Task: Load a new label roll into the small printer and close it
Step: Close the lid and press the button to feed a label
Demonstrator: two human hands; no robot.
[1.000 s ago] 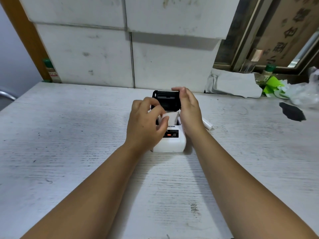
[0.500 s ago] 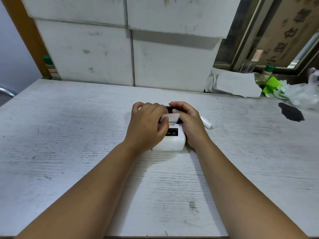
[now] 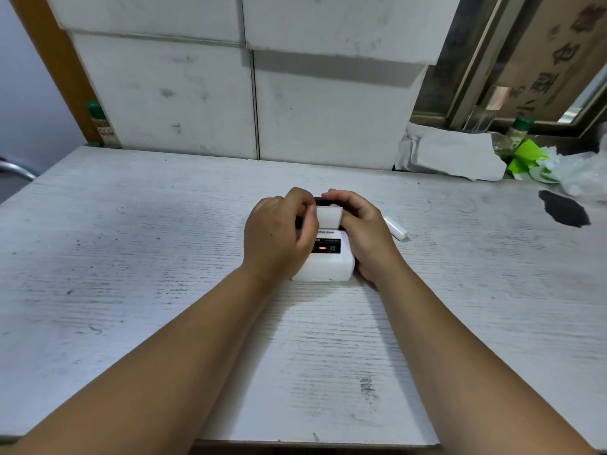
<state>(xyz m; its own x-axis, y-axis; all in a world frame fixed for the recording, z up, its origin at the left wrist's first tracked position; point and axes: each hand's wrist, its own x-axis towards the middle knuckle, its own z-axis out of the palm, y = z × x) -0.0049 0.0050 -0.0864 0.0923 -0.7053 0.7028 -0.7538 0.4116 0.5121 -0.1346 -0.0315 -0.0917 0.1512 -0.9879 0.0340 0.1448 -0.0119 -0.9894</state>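
Observation:
A small white printer [image 3: 328, 267] with a black panel and an orange light sits at the middle of the table [image 3: 131, 257]. Its black lid [image 3: 320, 201] is folded down, mostly hidden by my fingers. A white strip of label paper [image 3: 328, 216] sticks up out of the slot. My left hand [image 3: 279, 234] clasps the printer's left side with its fingers bent over the top. My right hand [image 3: 361, 231] holds the right side, fingers pressing on the lid. The label roll inside is hidden.
A small white tube [image 3: 395, 228] lies just right of my right hand. At the back right are crumpled white paper [image 3: 453, 152], green wrapping [image 3: 525, 159], a clear bag [image 3: 581, 172] and a black patch [image 3: 563, 208]. White boxes [image 3: 256, 93] stand along the back edge.
The black lid stood upright a second ago; it has swung down onto the printer. My right hand came down with it, and both hands now press on top.

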